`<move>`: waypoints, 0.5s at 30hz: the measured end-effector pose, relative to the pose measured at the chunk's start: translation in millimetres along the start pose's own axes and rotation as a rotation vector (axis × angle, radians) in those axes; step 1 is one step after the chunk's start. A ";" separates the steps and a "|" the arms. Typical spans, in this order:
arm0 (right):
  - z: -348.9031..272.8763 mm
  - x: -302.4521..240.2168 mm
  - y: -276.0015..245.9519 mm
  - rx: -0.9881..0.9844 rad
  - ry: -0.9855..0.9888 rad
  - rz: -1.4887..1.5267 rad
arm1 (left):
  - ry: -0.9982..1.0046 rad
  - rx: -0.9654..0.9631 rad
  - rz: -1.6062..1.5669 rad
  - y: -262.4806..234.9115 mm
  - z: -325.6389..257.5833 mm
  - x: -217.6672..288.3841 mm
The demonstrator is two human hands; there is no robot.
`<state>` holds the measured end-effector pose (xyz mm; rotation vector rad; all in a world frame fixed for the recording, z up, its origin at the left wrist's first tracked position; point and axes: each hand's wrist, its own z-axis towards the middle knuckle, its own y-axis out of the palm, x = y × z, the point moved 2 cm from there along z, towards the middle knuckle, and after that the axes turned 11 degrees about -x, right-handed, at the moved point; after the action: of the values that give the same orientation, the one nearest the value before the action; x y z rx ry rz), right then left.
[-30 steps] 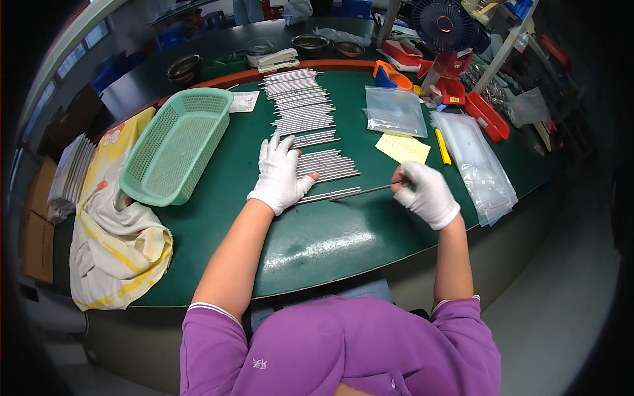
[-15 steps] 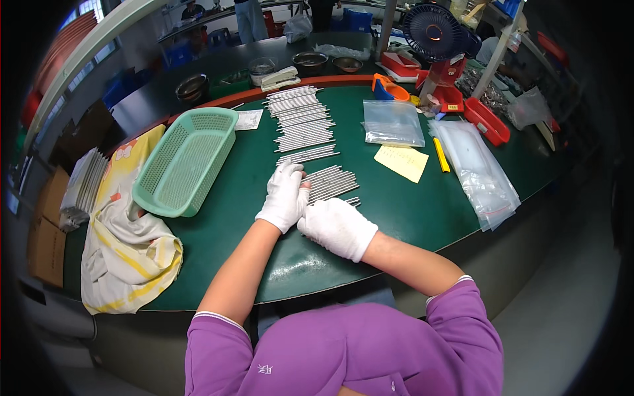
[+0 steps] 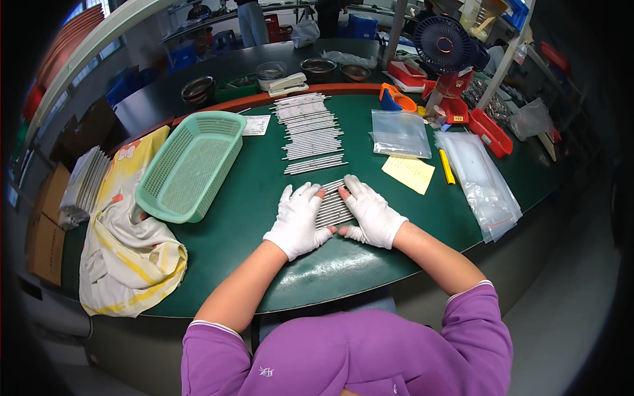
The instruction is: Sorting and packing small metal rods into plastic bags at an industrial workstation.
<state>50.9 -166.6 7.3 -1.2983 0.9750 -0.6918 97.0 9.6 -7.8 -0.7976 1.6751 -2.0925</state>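
Note:
A batch of thin metal rods [image 3: 333, 206] lies side by side on the green tabletop [image 3: 264, 284], close in front of me. My left hand [image 3: 295, 221], in a white glove with bare fingertips showing, rests against the left ends of these rods, its fingers stretched out. At their right ends lies my right hand [image 3: 374, 214], gloved alike, fingers extended and the thumb low near the left thumb. The hands cover part of the batch. Farther off, more metal rods [image 3: 314, 135] lie in a long column of groups, the nearest group slightly apart.
At left stand a green mesh basket [image 3: 191, 168] and a crumpled yellow-white cloth [image 3: 132, 257]. Clear plastic bags [image 3: 479, 178], a yellow note [image 3: 408, 173], a yellow cutter [image 3: 447, 167] and an orange tape dispenser [image 3: 398, 99] lie right. Behind are metal bowls [image 3: 318, 66] and a fan [image 3: 444, 43].
My right hand has moved from the near edge of the rods to their right ends, its fingers opening out. My left hand has shifted slightly down and right. The view has shifted a little.

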 end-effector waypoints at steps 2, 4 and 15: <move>-2.3 -7.4 -3.0 -0.002 0.000 0.012 | -0.046 -0.049 -0.040 -5.9 -1.4 7.5; -2.4 -10.2 -7.1 -0.037 0.029 -0.135 | -0.045 -0.079 0.029 -3.6 -0.4 11.6; 79.1 62.9 -17.3 0.183 0.189 0.111 | -0.042 -0.119 0.068 -8.9 0.7 14.8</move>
<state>151.2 -187.6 11.0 -1.0244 1.1008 -0.8092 86.5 2.5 4.1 -0.8025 1.7919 -1.9337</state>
